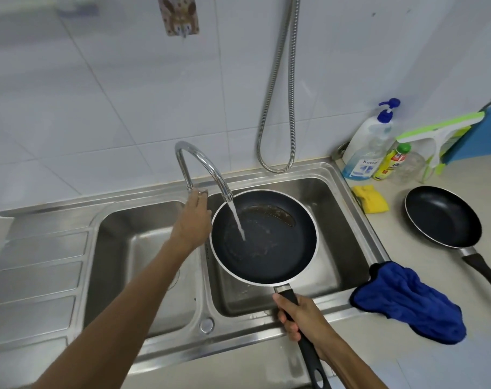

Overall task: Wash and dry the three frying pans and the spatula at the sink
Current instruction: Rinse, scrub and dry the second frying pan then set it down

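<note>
Two pans show: one (264, 237) sits at centre frame over the right basin of the sink (238, 332), held level under the tap (199, 158), and water (238, 220) is falling into its dark inside, where a brown smear lies near the far rim. The right grip (300, 318) is clenched around its black handle (311, 360) at lower centre. The left grip (192, 220) reaches to the base of the tap; its fingertips are partly hidden, so I cannot tell whether it is grasping a lever. The other pan (442, 216) lies on the table (407, 256) at right, near a blue cloth (409, 304) and a yellow sponge (371, 199). This looks like the rinse of the first pan; next probably comes soap (367, 147) and sponge, which calls for a free left grip.
</note>
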